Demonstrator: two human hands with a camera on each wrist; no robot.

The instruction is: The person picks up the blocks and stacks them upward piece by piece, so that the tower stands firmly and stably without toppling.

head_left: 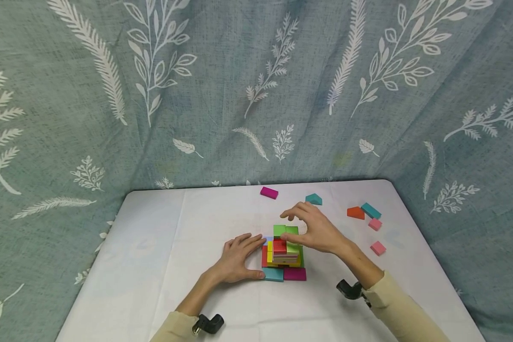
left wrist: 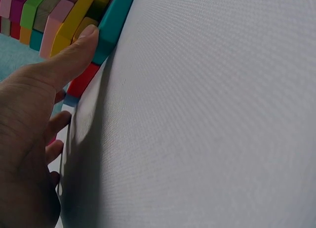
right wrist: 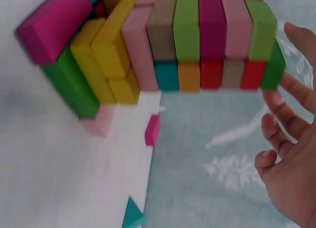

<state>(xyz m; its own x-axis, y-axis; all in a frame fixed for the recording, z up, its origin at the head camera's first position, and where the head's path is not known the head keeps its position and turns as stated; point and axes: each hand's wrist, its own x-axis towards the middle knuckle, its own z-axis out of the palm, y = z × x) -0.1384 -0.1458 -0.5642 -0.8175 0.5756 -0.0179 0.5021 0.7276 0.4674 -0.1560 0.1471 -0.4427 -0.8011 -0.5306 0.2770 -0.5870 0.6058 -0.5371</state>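
A layered tower of coloured blocks (head_left: pixel 285 259) stands on the white table, with green and red blocks on top. My left hand (head_left: pixel 238 259) lies at the left of its base, fingers stretched along it. In the left wrist view the left thumb (left wrist: pixel 89 34) rests against a teal block (left wrist: pixel 112 28) low on the tower. My right hand (head_left: pixel 318 230) is at the top, thumb and fingers spread apart. In the right wrist view the right fingers (right wrist: pixel 279 107) reach beside the topmost green block (right wrist: pixel 274 67), holding nothing between them.
Loose blocks lie behind and right of the tower: a magenta block (head_left: pixel 269 192), a teal piece (head_left: pixel 314 199), an orange piece (head_left: pixel 356 213), a teal block (head_left: pixel 371 210) and two pink ones, one (head_left: pixel 378 248) nearer. A leaf-patterned curtain (head_left: pixel 222 95) hangs behind the table (head_left: pixel 154 285).
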